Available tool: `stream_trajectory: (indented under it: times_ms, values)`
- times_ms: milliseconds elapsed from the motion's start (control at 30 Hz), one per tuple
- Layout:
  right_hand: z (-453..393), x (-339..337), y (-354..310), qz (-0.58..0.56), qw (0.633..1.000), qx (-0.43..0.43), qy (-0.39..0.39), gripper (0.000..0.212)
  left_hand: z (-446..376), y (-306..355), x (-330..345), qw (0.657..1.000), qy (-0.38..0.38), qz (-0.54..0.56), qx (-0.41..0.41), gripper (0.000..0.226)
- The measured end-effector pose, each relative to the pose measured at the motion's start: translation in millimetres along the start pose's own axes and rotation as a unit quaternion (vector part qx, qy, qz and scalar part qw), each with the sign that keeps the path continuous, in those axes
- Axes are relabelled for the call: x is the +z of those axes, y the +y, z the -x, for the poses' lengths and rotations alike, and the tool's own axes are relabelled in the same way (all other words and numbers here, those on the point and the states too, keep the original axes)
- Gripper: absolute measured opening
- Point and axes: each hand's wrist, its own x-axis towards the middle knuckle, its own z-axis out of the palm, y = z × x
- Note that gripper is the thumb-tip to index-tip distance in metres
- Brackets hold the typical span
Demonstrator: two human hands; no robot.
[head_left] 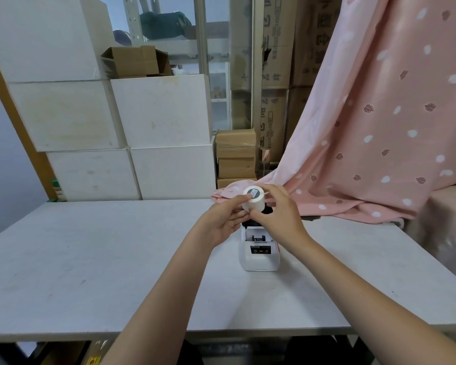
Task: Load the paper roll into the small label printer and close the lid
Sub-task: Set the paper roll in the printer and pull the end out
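Note:
A small white label printer [259, 255] stands on the white table [90, 259], a little right of centre. Its lid is open, and the paper bay with black parts shows at the top. A white paper roll [253, 198] with a dark label on its end is held in the air just above and behind the open bay. My left hand [221, 219] grips the roll from the left with its fingertips. My right hand [278, 214] holds it from the right and partly hides the printer's raised lid.
Pink patterned cloth [379, 127] hangs at the right and drapes onto the table's far right corner. White boxes [158, 111] and brown cartons [236, 156] are stacked behind the table's far edge. The table's near edge runs across the bottom.

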Motion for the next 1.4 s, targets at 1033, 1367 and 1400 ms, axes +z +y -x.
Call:
stream_trajectory:
  times_ms: [1033, 1367, 1400]
  values:
    - [-6, 4, 13, -0.334, 0.921, 0.2, 0.007, 0.035, 2, -45, 24, 0.977, 0.021, 0.182, 0.11, 0.039]
    - [-11, -7, 16, -0.256, 0.943, 0.212, 0.027, 0.039, -2, -48, 8, 0.988, 0.02, 0.076, 0.134, 0.017]
    - [-12, -11, 17, -0.219, 0.953, 0.207, 0.031, 0.043, -2, -52, -1, 0.983, 0.05, -0.012, 0.178, 0.021]
